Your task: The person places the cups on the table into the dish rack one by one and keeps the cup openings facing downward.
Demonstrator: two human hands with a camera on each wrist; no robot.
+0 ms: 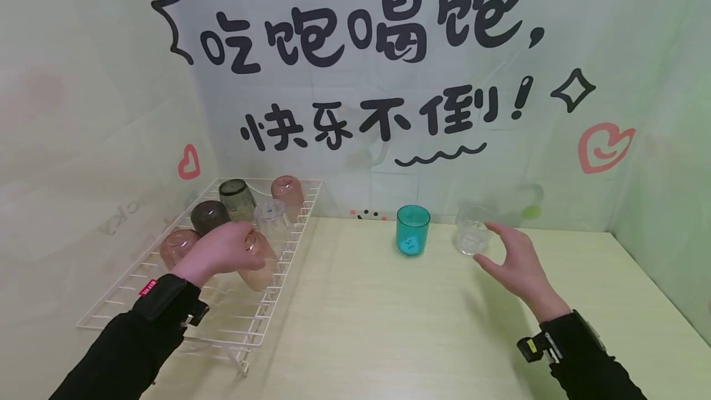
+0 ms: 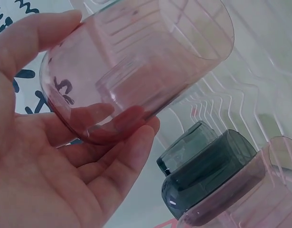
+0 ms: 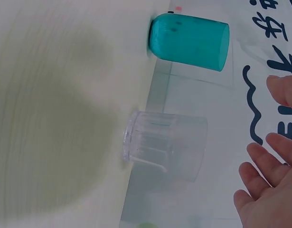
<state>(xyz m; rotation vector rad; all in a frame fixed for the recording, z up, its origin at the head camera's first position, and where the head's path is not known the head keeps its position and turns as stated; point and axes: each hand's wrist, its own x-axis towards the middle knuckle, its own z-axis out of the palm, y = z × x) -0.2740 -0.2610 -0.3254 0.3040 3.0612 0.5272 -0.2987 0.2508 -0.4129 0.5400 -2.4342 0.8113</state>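
Observation:
My left hand [image 1: 222, 247] grips a pink see-through cup [image 1: 258, 276] near its base, mouth downward, over the white wire rack [image 1: 252, 332]. In the left wrist view, the thumb and fingers curl round the base end of that cup [image 2: 136, 61]. Whether its rim touches the wires I cannot tell. My right hand [image 1: 516, 264] is held beside a clear cup [image 1: 472, 237] on the table, thumb and fingers spread apart with nothing between them. The right wrist view shows this clear cup [image 3: 167, 145] upright and apart from the fingers [image 3: 267, 164].
A teal cup [image 1: 413, 231] stands upright left of the clear one. Upside down on the rack are a second pink cup [image 1: 176, 247], two dark cups [image 1: 208, 217], a clear cup [image 1: 271, 218] and a pink one [image 1: 287, 189] at the back. A printed cloth [image 1: 344, 184] hangs behind.

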